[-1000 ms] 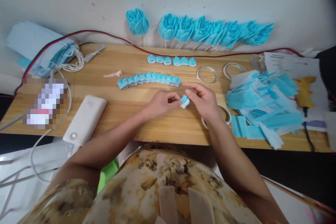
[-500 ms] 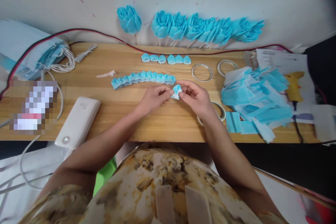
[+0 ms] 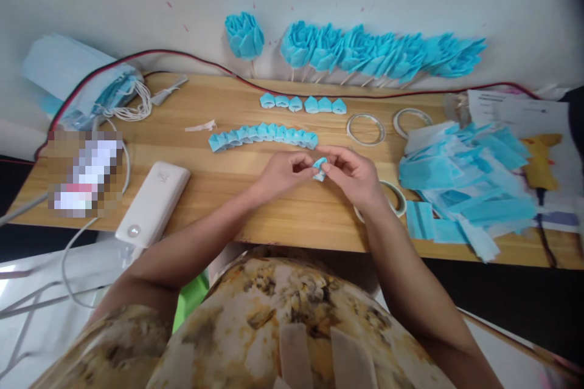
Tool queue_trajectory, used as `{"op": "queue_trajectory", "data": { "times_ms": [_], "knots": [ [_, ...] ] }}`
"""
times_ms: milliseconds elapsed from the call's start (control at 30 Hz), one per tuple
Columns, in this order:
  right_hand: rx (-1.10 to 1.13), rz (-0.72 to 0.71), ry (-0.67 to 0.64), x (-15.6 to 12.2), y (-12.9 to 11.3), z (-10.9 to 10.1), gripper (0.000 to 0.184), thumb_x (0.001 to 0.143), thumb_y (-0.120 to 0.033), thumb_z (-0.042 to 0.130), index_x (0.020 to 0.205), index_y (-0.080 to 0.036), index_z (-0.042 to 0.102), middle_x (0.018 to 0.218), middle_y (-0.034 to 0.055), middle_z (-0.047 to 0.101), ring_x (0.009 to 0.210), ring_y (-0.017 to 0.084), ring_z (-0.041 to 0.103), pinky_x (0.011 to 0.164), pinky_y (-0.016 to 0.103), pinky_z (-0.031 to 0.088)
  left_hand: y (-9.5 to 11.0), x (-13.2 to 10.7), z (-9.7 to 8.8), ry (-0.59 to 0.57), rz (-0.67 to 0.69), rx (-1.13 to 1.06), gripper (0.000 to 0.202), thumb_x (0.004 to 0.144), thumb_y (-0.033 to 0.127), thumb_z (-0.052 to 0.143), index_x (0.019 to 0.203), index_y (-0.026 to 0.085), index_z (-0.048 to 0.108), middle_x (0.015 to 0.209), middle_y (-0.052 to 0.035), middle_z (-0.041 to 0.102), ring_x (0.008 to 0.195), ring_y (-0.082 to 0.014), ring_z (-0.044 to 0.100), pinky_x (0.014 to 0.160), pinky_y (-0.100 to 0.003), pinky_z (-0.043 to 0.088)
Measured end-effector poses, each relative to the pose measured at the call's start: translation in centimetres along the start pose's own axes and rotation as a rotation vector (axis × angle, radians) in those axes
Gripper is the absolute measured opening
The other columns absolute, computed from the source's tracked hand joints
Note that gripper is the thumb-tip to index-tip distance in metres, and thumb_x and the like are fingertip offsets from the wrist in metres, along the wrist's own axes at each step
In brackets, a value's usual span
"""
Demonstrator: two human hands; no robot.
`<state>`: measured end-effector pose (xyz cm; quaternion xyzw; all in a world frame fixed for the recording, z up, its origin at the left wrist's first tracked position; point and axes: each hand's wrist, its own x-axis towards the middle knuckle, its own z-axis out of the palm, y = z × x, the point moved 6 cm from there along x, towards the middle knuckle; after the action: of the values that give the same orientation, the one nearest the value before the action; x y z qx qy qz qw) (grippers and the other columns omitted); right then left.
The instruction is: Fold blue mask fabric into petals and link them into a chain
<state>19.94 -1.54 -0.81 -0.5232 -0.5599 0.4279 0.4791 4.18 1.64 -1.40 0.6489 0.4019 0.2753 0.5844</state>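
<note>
The person's two hands meet in front of the body, above the wooden table (image 3: 283,225). Between them is a small folded piece of blue and white mask fabric (image 3: 320,168). The left hand (image 3: 283,174) pinches its left edge between thumb and forefinger; the right hand (image 3: 354,175) grips it from the other side, with the thumb on its face. The other fingers are loosely curled.

I judge this piece to be very light and soft, not slippery, with creases that can spring open or be crushed. It is best taken by the folded edges, with fingertips only and small pressure.

Just beyond the hands there is a curved row of folded blue pieces (image 3: 263,132), and farther away two short groups of them, (image 3: 281,102) and (image 3: 325,105). Near the right forearm lies a tape roll (image 3: 403,197). To the right of this hand is a pile of cut blue fabric (image 3: 469,176); to the left of the left hand, a white power bank (image 3: 152,203). Farthest, blue fabric flowers (image 3: 383,55) on sticks lean at the wall.
</note>
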Motion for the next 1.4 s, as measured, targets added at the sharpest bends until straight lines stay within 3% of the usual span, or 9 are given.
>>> {"op": "queue_trajectory", "data": {
  "times_ms": [267,433,700,900,1067,1300,1400],
  "knots": [
    [-0.017,-0.006,0.081,0.2,0.1,-0.6,0.028,0.084,-0.042,0.078,0.109,-0.028,0.081,0.08,-0.0003,0.063,0.074,0.016,0.058,0.07,0.033,0.053,0.3,0.1,-0.3,0.005,0.046,0.042,0.033,0.091,0.044,0.062,0.073,0.017,0.065,0.067,0.0016,0.056,0.065,-0.0115,0.044,0.063,-0.026,0.033],
    [-0.008,-0.006,0.071,0.2,0.1,-0.6,0.031,0.082,-0.043,0.082,0.109,-0.027,0.081,0.081,-0.0012,0.067,0.073,0.015,0.06,0.072,0.032,0.055,0.4,0.1,-0.2,-0.005,0.052,-0.004,0.025,0.084,0.041,0.067,0.08,0.017,0.068,0.077,0.0002,0.065,0.069,-0.0116,0.049,0.068,-0.026,0.039],
    [0.114,0.027,0.084,0.3,0.3,-0.9,0.046,0.088,-0.065,0.073,0.111,-0.025,0.078,0.081,0.0008,0.072,0.069,0.015,0.065,0.069,0.032,0.058,0.5,0.0,-0.8,0.054,0.006,-0.065,0.024,0.082,0.042,0.065,0.076,0.019,0.06,0.069,0.0036,0.054,0.066,-0.0107,0.044,0.068,-0.027,0.039],
    [0.04,0.009,-0.066,0.3,0.9,0.2,0.044,0.082,-0.046,0.08,0.122,-0.027,0.074,0.094,0.0018,0.074,0.085,0.018,0.068,0.082,0.036,0.057,0.5,0.0,-0.8,0.061,0.004,-0.072,0.031,0.08,0.048,0.069,0.072,0.02,0.058,0.065,0.0041,0.05,0.065,-0.0112,0.043,0.067,-0.027,0.038],
    [-0.003,-0.014,-0.098,0.0,0.8,0.7,0.043,0.085,-0.033,0.072,0.127,-0.026,0.072,0.09,-0.0002,0.07,0.079,0.015,0.063,0.075,0.031,0.052,0.7,-0.1,-0.6,0.032,0.039,-0.026,0.031,0.083,0.049,0.066,0.079,0.018,0.064,0.076,0.001,0.061,0.072,-0.0122,0.049,0.072,-0.027,0.041],
    [-0.007,0.036,-0.162,-0.4,-0.1,0.8,0.037,0.094,-0.049,0.066,0.121,-0.025,0.076,0.094,0.0027,0.075,0.081,0.017,0.066,0.077,0.033,0.054,0.3,-0.1,-0.6,0.003,-0.024,-0.006,0.034,0.081,0.05,0.07,0.075,0.019,0.058,0.068,0.0036,0.054,0.065,-0.0109,0.044,0.065,-0.026,0.038],
    [-0.013,0.032,-0.127,-0.3,0.0,0.6,0.036,0.094,-0.05,0.067,0.117,-0.025,0.078,0.09,0.0019,0.072,0.081,0.017,0.064,0.075,0.032,0.052,0.3,-0.3,-0.5,0.001,-0.033,0.018,0.035,0.081,0.051,0.07,0.076,0.018,0.06,0.07,0.0027,0.055,0.066,-0.0108,0.044,0.064,-0.026,0.035]
  ]
}}
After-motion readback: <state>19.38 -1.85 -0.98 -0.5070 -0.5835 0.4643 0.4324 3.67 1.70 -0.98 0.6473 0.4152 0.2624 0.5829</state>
